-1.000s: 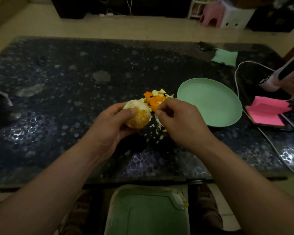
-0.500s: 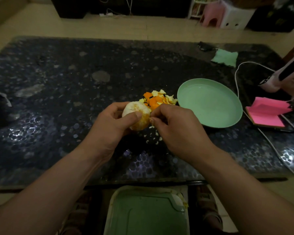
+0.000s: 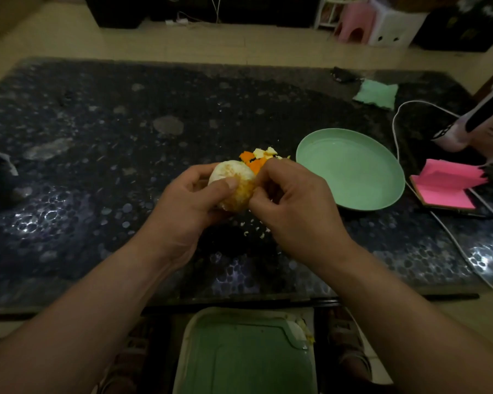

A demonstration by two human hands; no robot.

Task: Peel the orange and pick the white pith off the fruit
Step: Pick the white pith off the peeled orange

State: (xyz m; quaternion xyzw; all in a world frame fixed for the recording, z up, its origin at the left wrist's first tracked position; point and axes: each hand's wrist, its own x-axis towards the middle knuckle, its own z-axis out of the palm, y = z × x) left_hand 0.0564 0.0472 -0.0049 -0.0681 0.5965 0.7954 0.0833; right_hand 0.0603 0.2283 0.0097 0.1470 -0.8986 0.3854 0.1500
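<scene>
Pith-picking above dark table [image 3: 97,166].
Left hand [image 3: 188,206] curled round orange [image 3: 231,170], thumb across it; right hand [image 3: 293,206] fingertips pinched at its 3 o'clock side; peel scraps [image 3: 254,162] at 12, green plate [image 3: 350,172] at 2 o'clock.

**Setting:** home, living room.

**Evidence:**
- Low desk [image 3: 125,166] with a dark, glossy, pebble-patterned top, centre.
- Pale floor [image 3: 268,49], 12 o'clock.
- Dark cabinet [image 3: 239,9] with trailing cables [image 3: 180,21] along the far wall, 12 o'clock.
- Pink stool [image 3: 353,21] and white stool [image 3: 393,27], 1 o'clock.
- Green plate [image 3: 350,172], pink notes [image 3: 447,183] and white cord [image 3: 396,120], 3 o'clock.
- Green cloth [image 3: 377,93], 2 o'clock.
- Peel scraps [image 3: 256,159] heaped on the desk just beside the plate.
- Green bin [image 3: 245,354] on the floor under the near edge, 6 o'clock.
- Sandalled foot [image 3: 350,354] beside the bin.
</scene>
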